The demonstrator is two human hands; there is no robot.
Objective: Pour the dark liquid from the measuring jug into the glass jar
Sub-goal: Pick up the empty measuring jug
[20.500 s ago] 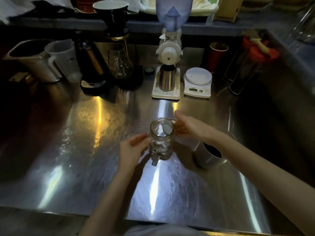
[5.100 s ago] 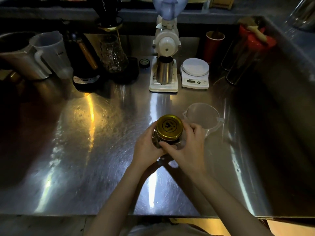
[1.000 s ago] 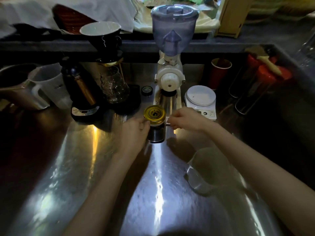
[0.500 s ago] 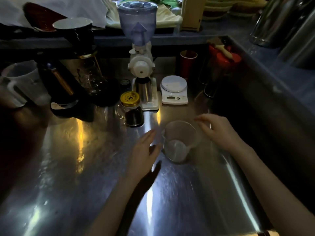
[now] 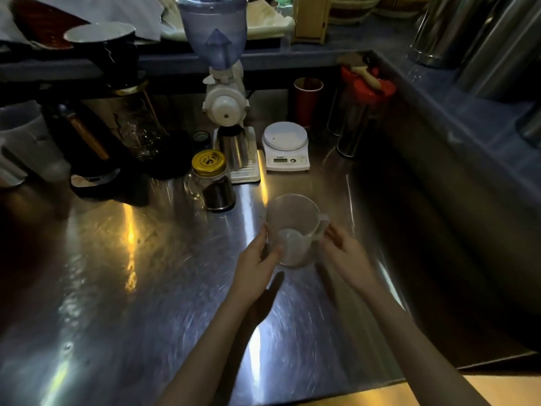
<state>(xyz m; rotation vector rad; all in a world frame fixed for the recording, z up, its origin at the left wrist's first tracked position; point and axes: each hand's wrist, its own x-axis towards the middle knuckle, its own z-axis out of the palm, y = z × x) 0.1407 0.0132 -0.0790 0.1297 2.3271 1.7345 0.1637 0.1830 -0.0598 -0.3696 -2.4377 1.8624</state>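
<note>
Translucent measuring jug stands empty on steel counter; your left hand grips its side, right hand at handle, grasp unclear. Glass jar, capped, stands behind.

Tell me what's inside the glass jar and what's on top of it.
The glass jar holds dark liquid in its lower part, well short of the top. A gold lid closes it, hiding the mouth and rim. The upper part looks clear.
</note>
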